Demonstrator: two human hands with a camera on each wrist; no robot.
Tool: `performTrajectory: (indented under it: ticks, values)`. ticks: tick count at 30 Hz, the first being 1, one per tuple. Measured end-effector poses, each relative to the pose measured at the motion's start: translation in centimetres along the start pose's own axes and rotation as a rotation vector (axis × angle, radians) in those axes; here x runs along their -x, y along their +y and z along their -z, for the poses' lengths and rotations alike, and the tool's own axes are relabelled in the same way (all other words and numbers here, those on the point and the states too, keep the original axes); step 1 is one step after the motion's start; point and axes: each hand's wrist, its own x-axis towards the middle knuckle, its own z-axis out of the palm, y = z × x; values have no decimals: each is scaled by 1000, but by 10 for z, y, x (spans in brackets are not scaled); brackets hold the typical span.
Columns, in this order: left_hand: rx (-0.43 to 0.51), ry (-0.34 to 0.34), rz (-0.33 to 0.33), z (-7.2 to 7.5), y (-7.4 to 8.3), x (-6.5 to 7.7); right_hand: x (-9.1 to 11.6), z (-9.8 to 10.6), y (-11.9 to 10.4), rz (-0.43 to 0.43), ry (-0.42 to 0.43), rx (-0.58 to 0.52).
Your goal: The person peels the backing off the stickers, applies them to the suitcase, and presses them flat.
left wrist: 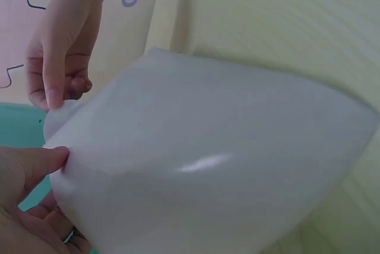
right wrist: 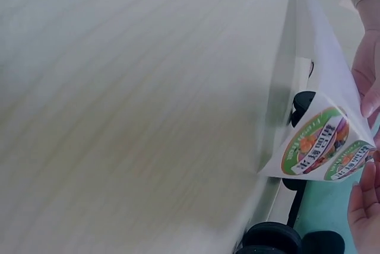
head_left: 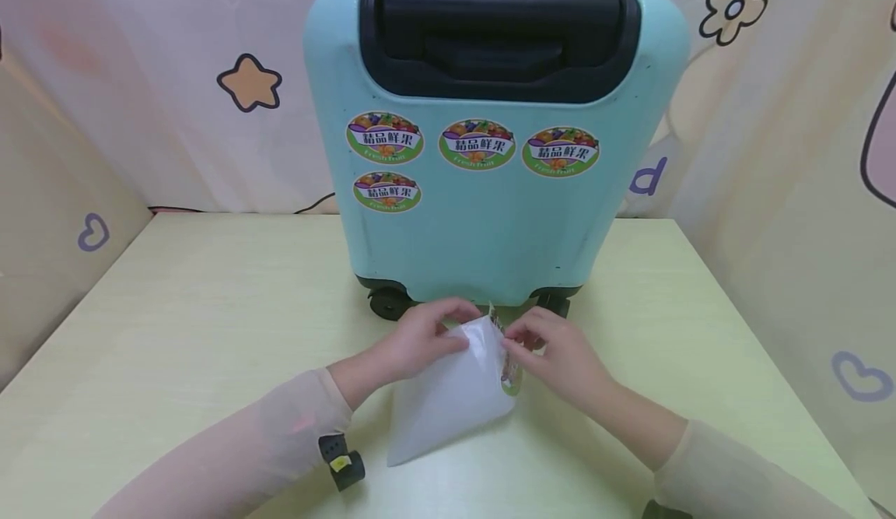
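A white sheet of stickers [head_left: 448, 398] is held up at a tilt over the table, its plain back toward the head camera. My left hand [head_left: 430, 340] grips its upper edge, thumb on the back and fingers behind. At the right edge, my right hand [head_left: 560, 352] pinches with thumb and index finger. The left wrist view shows a rounded flap [left wrist: 54, 124] under those right fingertips. Oval fruit stickers [right wrist: 317, 141] with a green border show on the sheet's printed face. Close behind both hands stands a light blue suitcase [head_left: 483, 239].
Several oval fruit stickers [head_left: 477, 145] are on the suitcase front, three in an upper row and another below at left. Black wheels [head_left: 389, 303] support it on the pale table [head_left: 231, 301]. A patterned curtain [head_left: 175, 99] surrounds the table's back and sides.
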Motion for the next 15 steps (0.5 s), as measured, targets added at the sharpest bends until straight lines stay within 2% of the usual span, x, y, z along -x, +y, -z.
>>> performTrajectory:
  ticks: [4, 15]
  values:
    - [-54, 13, -57, 3, -4, 0, 1, 1, 3, -31, 6, -25]
    - [-119, -28, -47, 12, -14, -5, 4, 8, 3, -110, 14, -39]
